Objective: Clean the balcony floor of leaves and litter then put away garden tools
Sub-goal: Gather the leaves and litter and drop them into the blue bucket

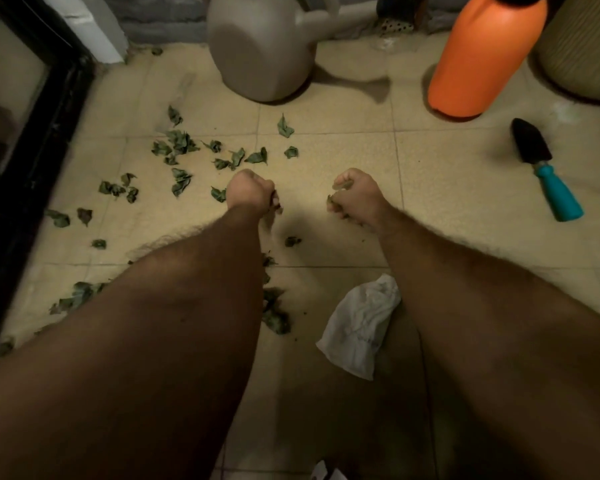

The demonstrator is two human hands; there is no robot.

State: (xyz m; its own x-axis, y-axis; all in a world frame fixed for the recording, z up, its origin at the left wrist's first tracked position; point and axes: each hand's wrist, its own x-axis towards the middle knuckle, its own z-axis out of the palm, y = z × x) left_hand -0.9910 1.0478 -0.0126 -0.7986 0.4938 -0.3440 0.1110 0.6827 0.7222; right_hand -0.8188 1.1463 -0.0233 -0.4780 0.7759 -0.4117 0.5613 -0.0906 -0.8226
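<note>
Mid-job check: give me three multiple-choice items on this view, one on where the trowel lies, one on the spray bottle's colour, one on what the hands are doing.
1. The trowel lies:
A. right of the right hand
B. under the cloth
C. inside the watering can

2. The spray bottle is:
A. blue
B. orange
C. white

3. Both hands are:
A. flat on the tiles
B. curled round leaves
C. gripping the trowel

Key: 1 A, it lies on the tiles beyond the right hand. 2 B, its body is orange. 3 B, leaves show in the right fist, dark bits at the left hand.
</note>
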